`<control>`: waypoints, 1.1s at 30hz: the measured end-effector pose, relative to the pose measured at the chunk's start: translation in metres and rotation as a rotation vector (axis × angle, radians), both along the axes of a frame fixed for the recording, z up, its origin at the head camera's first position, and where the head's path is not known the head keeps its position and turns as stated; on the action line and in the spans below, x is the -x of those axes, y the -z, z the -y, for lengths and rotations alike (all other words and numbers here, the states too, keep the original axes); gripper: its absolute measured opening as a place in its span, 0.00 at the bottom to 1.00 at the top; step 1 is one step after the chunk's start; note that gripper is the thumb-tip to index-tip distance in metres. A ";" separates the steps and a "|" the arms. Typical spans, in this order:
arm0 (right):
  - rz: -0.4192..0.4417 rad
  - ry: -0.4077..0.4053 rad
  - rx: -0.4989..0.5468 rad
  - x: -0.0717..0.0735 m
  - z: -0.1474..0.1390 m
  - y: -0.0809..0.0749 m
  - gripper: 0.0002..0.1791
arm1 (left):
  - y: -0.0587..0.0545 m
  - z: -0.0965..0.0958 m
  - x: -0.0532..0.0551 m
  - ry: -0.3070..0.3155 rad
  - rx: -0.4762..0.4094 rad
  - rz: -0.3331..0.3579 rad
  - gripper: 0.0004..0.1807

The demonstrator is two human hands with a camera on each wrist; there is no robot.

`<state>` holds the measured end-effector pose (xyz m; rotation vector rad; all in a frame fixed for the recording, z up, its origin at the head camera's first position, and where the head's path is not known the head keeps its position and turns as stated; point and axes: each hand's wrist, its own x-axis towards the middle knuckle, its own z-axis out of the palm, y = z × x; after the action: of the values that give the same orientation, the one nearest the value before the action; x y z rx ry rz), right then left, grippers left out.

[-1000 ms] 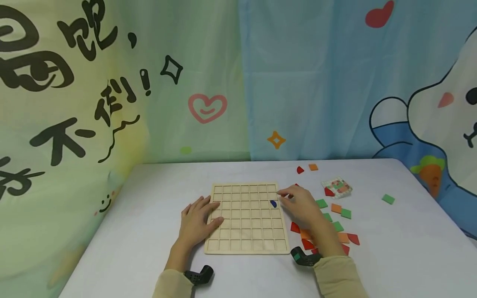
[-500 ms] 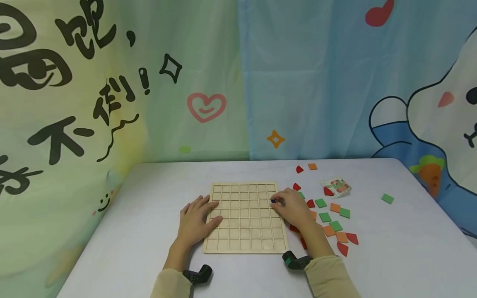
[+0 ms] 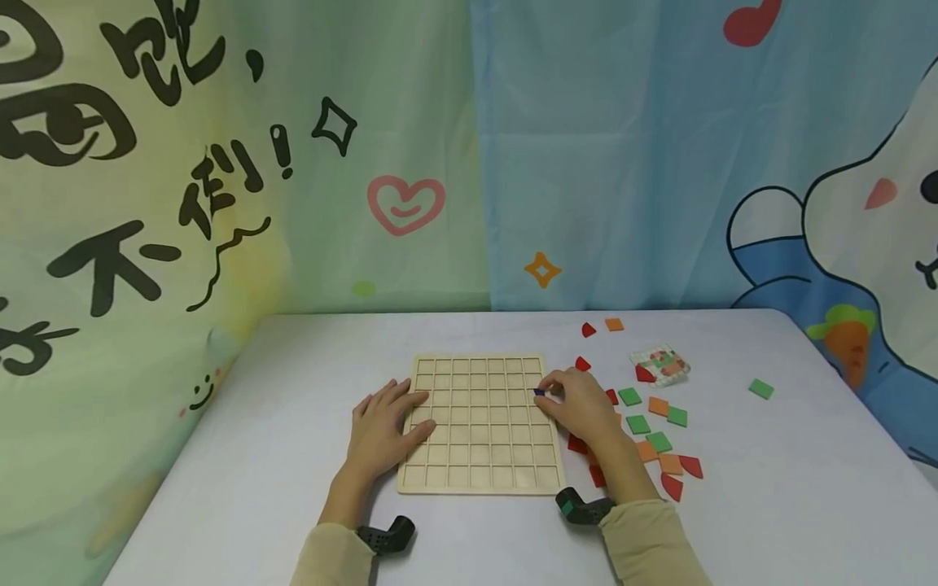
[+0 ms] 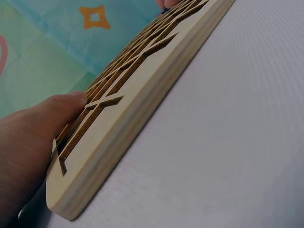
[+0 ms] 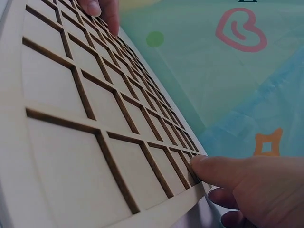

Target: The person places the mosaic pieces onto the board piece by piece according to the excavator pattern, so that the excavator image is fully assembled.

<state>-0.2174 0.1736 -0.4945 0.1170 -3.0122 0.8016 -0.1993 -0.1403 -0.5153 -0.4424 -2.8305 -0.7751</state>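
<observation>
Spread and relaxed, the person's left hand (image 3: 384, 431) rested on the left edge of the pale wooden gridded board (image 3: 481, 437), while the right hand (image 3: 584, 407) pinched a small, partly hidden dark-blue piece (image 3: 539, 392) near the board's right edge, where aligning it with the grid before release seemed wisest.

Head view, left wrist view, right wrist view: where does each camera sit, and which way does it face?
Head: worn on the person's head, facing forward and down at the grid board; left hand, right hand and both sleeves show.
Left wrist: worn there, facing along the board's near edge, tilted; left hand close, a bit of right hand at the top.
Right wrist: worn there, facing across the board, tilted; right hand close, part of left hand beyond.
Both wrist views share the board and orange star.
</observation>
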 end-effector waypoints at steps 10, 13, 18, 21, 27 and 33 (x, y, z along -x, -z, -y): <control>0.034 0.003 -0.002 0.002 -0.001 -0.001 0.15 | 0.000 0.001 0.000 0.000 -0.003 -0.004 0.29; 0.008 -0.040 0.031 0.002 -0.002 -0.002 0.15 | -0.001 0.001 0.000 -0.001 -0.002 0.003 0.29; -0.067 -0.173 0.062 0.001 -0.005 -0.002 0.14 | -0.002 0.001 -0.001 0.001 -0.011 0.007 0.29; -0.066 -0.187 0.073 -0.001 -0.004 -0.002 0.13 | -0.004 0.001 -0.001 0.006 -0.004 0.006 0.29; -0.040 -0.139 0.060 -0.002 -0.003 0.000 0.12 | -0.005 0.001 0.000 0.012 0.007 0.006 0.29; -0.021 -0.094 0.086 -0.002 -0.011 -0.007 0.16 | 0.000 -0.001 -0.004 -0.008 -0.017 0.007 0.29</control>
<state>-0.2155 0.1845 -0.4880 0.2651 -2.9669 0.9296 -0.1952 -0.1393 -0.5156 -0.4269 -2.8287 -0.7999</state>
